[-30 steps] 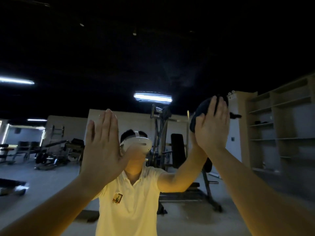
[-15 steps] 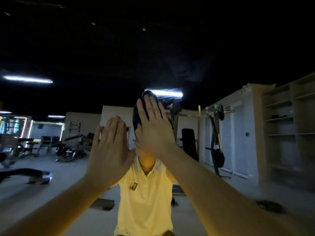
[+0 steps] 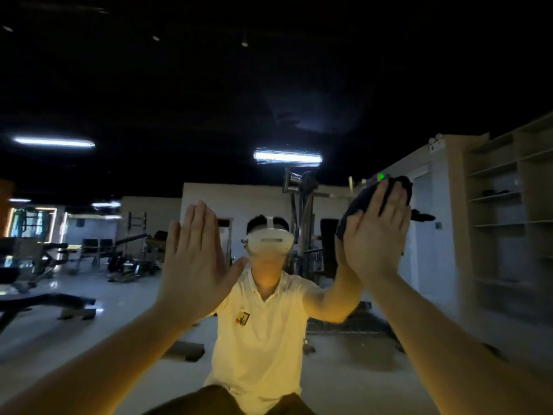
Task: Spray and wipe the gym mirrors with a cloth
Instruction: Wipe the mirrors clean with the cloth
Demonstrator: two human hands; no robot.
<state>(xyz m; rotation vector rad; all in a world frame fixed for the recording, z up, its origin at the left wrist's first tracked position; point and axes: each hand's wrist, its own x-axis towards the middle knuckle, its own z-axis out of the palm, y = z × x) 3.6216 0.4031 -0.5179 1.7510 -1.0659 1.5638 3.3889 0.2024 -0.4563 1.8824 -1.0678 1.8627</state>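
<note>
Right of centre, the right hand [image 3: 377, 235] presses a dark cloth [image 3: 357, 205] flat-fingered against the mirror [image 3: 314, 121]. Ungripped, it may slip. The flat, empty left hand [image 3: 194, 259] could smudge glass.

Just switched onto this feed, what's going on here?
A person faces a gym mirror and is wiping it. The right hand presses a dark cloth flat against the glass with straight fingers, to the right of the reflected head. The left hand is held flat and bare against the mirror, holding nothing. A hazy smear shows on the glass higher up. No spray bottle is in view.
</note>
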